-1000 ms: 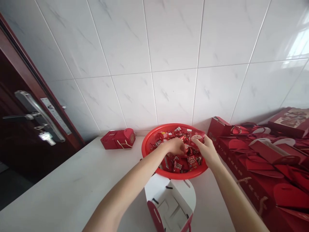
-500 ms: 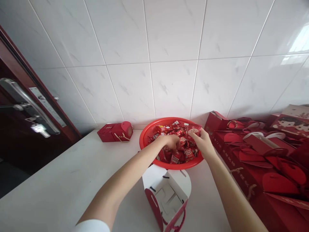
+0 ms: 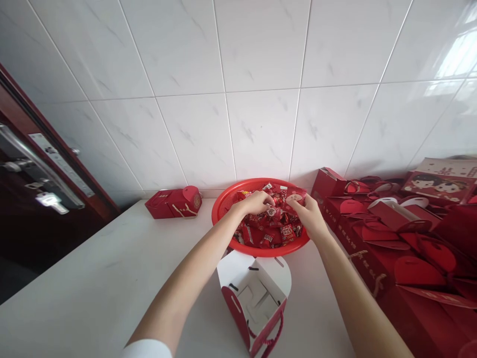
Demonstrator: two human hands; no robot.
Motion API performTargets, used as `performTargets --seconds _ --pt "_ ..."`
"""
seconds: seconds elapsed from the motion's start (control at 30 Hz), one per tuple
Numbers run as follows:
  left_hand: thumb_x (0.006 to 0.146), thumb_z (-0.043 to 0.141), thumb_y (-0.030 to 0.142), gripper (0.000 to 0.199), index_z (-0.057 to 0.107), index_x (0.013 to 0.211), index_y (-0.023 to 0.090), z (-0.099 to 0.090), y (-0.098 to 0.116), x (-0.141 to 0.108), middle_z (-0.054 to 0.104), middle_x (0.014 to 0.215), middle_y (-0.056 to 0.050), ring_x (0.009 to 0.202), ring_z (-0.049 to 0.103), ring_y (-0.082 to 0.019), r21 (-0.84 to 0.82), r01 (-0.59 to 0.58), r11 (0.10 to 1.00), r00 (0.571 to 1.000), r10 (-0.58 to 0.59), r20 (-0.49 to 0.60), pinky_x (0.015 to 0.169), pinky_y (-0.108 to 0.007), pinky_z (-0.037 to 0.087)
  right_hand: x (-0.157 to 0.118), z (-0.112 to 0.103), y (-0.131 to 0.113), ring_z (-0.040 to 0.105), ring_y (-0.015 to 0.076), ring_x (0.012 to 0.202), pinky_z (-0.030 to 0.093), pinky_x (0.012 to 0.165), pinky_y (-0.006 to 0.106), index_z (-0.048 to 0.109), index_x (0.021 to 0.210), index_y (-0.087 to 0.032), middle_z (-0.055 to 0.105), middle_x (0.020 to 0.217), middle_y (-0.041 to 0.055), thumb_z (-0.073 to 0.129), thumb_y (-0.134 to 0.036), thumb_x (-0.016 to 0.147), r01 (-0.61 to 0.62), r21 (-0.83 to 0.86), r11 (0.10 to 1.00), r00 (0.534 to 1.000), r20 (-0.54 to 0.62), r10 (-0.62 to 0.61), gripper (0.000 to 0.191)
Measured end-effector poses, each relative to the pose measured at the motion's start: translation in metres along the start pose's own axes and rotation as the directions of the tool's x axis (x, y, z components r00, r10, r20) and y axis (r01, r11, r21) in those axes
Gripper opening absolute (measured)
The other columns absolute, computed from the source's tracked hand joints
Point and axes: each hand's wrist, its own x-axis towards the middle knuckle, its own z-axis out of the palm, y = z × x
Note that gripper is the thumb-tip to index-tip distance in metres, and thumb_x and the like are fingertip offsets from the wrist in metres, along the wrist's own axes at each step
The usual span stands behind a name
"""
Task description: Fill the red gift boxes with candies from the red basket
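Observation:
A red plastic basket [image 3: 224, 226] with a perforated wall holds many red-wrapped candies [image 3: 266, 237]. My left hand [image 3: 257, 202] is over the middle of the basket, its fingers curled in on a small red wrapped candy [image 3: 274, 213]; the fingertips are partly hidden. At the right rim, my right hand [image 3: 313, 217] pinches a red packet [image 3: 297, 195] with a pale round print between thumb and fingers. Just in front of the basket stands an open gift box [image 3: 257, 298], white inside and red outside, with a red cord handle. Nothing but its folded bottom shows inside.
A closed red gift box [image 3: 174, 202] lies near the wall on the left of the white table [image 3: 122, 278]. Many red boxes [image 3: 402, 238] crowd the right side. Behind is a tiled wall [image 3: 261, 134]; a dark door with keys [image 3: 52, 201] is at far left.
My left hand has risen from among the candies and shifted a little toward the back of the basket. The right hand still holds the red packet. The view has shifted slightly.

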Motion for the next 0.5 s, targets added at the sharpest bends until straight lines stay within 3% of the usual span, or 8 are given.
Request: performTargets --seconds 0.27,0.5 --pt "0.087 0.058 0.011 0.028 0.078 0.106 0.019 -0.0018 0.0042 0.0017 0.077 0.108 -0.004 0.100 0.070 -0.020 -0.072 0.003 0.997 0.988 -0.013 -0.151 0.089 -0.027 0.052 -0.0002 -0.0003 -0.0050 0.067 0.0235 0.085 0.052 0.079 0.035 0.064 0.081 -0.021 0.072 0.085 0.0041 0.077 -0.047 0.065 -0.086 0.136 0.987 0.996 0.002 0.086 0.033" --pt "0.088 0.059 0.015 0.025 0.077 0.104 0.019 -0.0029 0.0077 0.0006 0.076 0.110 -0.004 0.103 0.069 -0.021 -0.088 0.014 0.996 0.980 -0.031 -0.199 0.091 -0.028 0.051 0.0001 -0.0012 -0.0078 0.067 0.0207 0.074 0.054 0.072 0.033 0.065 0.082 -0.021 0.071 0.077 0.0011 0.081 -0.044 0.061 -0.110 0.242 0.964 0.994 0.008 0.112 0.035"
